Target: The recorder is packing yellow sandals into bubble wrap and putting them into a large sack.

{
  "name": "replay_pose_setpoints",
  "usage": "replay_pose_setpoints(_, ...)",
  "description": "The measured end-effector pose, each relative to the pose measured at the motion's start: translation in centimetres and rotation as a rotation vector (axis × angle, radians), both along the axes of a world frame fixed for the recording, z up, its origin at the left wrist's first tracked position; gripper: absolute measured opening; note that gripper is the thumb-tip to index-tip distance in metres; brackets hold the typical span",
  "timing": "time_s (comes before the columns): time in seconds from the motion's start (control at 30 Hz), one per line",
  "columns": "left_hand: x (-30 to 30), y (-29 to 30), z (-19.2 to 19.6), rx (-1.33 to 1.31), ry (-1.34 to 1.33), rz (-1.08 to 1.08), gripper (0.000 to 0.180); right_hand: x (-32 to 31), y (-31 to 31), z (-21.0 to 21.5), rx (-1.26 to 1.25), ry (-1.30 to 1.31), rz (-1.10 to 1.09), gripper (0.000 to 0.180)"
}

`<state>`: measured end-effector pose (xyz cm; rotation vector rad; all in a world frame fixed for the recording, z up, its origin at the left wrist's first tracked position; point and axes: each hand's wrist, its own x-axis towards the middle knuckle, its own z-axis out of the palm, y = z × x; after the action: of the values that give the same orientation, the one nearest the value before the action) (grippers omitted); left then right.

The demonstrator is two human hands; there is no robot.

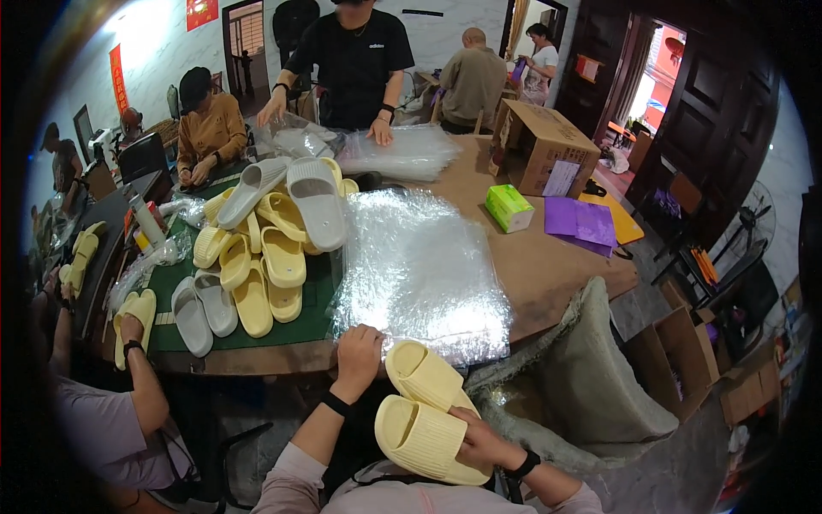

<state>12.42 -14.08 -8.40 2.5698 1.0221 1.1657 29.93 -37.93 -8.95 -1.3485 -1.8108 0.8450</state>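
Note:
A pair of pale yellow slide slippers [419, 435] is held close to my body, one overlapping the other. My right hand [481, 445] is closed around their side. At the table's front edge, my left hand [360, 353] has its fingers bent onto the near left corner of a clear plastic bag [419, 278], closed on it. That bag lies on top of a flat, shiny stack. To its left rises a pile of yellow slippers [282, 257] and grey slippers [317, 201] on a green mat [317, 310].
A purple folder [580, 221], a green packet [509, 208] and an open cardboard box [548, 150] stand on the right of the table. A large grey sack [582, 377] gapes beside me. Across the table a person in black [355, 60] handles more plastic bags [402, 152]; a co-worker's hand [131, 328] holds yellow slippers at left.

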Motion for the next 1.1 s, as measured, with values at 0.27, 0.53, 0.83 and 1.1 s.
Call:
replay_pose_setpoints(0.27, 0.9, -0.2, 1.4, 0.074, -0.204, 0.056, 0.008, -0.4, 0.3, 1.6, 0.002, -0.008, 0.004, 0.052)
replay_pose_setpoints(0.53, 0.6, -0.2, 2.7, -0.033, -0.110, -0.038, 0.023, 0.4, 1.6, 2.7, 0.094, -0.107, -0.002, 0.053)
replay_pose_setpoints(0.83, 0.6, -1.8, 4.2, -0.026, -0.196, -0.025, 0.021, 0.7, 2.8, 4.0, 0.039, -0.208, -0.289, 0.038)
replay_pose_setpoints(1.1, 0.8, -3.7, 6.0, 0.026, -0.208, -0.183, 0.028, 0.9, 4.2, 6.0, 0.099, -0.371, -0.461, 0.026)
